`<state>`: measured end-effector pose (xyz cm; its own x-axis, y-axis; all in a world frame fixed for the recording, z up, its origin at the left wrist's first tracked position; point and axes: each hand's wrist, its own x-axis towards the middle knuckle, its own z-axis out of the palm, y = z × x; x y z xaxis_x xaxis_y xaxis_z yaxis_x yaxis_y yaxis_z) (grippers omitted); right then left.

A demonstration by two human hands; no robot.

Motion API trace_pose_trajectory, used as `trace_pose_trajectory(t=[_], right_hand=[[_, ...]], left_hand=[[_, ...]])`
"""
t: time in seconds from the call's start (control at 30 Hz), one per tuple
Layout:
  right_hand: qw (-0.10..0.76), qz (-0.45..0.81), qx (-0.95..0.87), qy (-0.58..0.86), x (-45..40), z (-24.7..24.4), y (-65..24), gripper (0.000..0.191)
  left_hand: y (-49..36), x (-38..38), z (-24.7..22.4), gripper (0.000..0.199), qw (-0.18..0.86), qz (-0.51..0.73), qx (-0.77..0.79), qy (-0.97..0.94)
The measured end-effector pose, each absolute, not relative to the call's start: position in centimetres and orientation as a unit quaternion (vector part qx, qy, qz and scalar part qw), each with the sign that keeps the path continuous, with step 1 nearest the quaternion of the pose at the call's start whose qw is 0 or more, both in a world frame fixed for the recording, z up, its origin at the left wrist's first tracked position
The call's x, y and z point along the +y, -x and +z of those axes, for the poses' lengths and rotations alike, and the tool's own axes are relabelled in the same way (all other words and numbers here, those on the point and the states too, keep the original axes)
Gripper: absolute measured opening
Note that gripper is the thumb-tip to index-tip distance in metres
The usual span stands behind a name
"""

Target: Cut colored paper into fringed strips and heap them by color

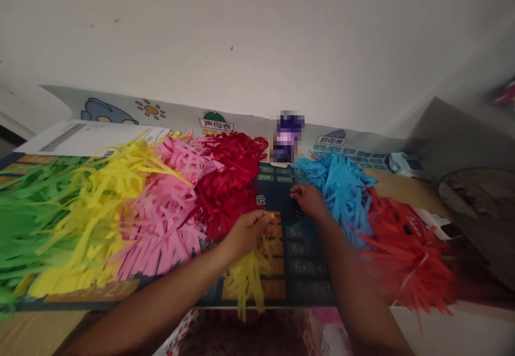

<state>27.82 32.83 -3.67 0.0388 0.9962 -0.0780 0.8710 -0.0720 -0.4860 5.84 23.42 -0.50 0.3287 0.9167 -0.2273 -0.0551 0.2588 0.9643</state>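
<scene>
My left hand (247,232) pinches the top of a yellow paper tassel (250,275), whose strips hang down over the front part of the printed mat (277,198). A small yellow tip shows at my fingertips. To the right, my right hand (308,199) is held over the mat beside the blue paper strips (338,184), its fingers curled together; whatever they hold, if anything, is too small to make out. Dark red strips (229,184) lie just behind my left hand.
Green (28,216), yellow (108,195) and pink strips (169,216) cover the left side. Orange-red strips (406,259) lie at the right. White paper (92,136) is at the back left. A blurred purple item (287,137) stands near the wall. A grey object (475,184) stands far right.
</scene>
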Motion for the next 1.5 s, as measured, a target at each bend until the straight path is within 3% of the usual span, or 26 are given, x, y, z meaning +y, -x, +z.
trace_pose_trajectory(t=[0.17,0.33,0.57,0.77,1.1,1.27,1.5], right_hand=[[0.174,0.133,-0.676,0.704,32.9,-3.4,-28.8,0.013],[0.189,0.044,-0.684,0.704,33.5,-3.1,-29.4,0.035],[0.126,0.014,-0.713,0.69,33.1,-2.8,-27.1,0.023],[0.121,0.015,-0.715,0.689,32.5,-2.3,-25.9,0.018],[0.22,0.065,-0.702,0.675,32.1,-2.8,-26.7,0.025],[0.274,0.152,-0.681,0.662,31.8,-2.9,-27.6,0.018],[0.359,0.283,-0.622,0.636,31.4,-2.4,-27.9,0.024]], left_hand=[[-5.8,23.4,-0.4,0.046,0.656,0.369,0.448,-0.483],[-5.7,23.3,-0.2,0.044,0.669,0.362,0.44,-0.477],[-5.7,23.2,0.1,0.043,0.66,0.376,0.423,-0.494],[-5.9,23.5,-0.3,0.042,0.648,0.37,0.453,-0.488],[-6.0,23.8,-0.4,0.027,0.623,0.406,0.448,-0.496],[-5.8,23.8,-0.4,0.027,0.637,0.402,0.448,-0.481],[-5.7,23.8,-0.3,0.028,0.635,0.395,0.456,-0.483]])
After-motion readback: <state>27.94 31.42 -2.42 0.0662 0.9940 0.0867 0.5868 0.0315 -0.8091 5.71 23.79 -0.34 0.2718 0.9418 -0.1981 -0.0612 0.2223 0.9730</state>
